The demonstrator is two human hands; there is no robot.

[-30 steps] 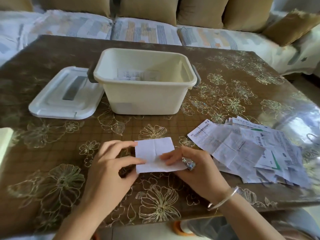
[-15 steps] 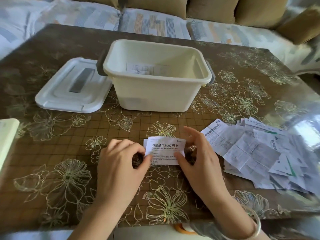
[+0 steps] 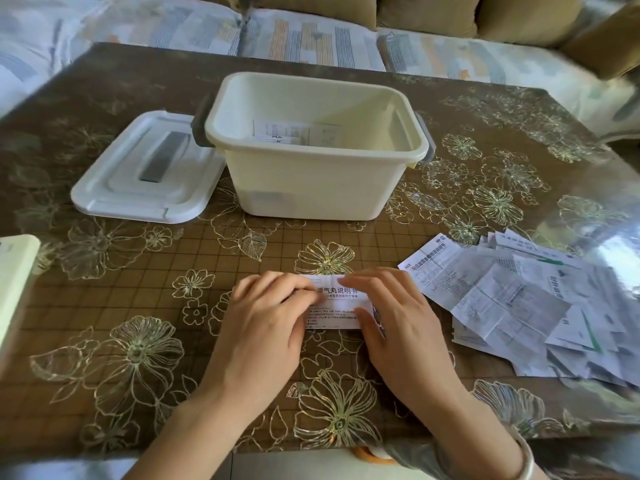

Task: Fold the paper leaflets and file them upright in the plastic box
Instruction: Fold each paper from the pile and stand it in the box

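**A:** Head view: where do we have the folded leaflet [image 3: 337,306]?

**B:** Flat on the table [image 3: 104,306], near its front edge, printed side up, with our two hands on it.

**A:** And how do our hands lie?

**B:** Our left hand [image 3: 263,327] covers the left end, fingertips pressing down on the paper. Our right hand [image 3: 398,327] lies over the right end, fingers stretched along the top edge and thumb on the lower corner.

**A:** The plastic box [image 3: 311,188]?

**B:** It stands open, well beyond the leaflet. A few filed leaflets [image 3: 294,133] show against its far wall. Its lid [image 3: 138,181] lies just to its left.

**A:** Anything else?

**B:** A loose pile of unfolded leaflets [image 3: 519,299] lies to our right.
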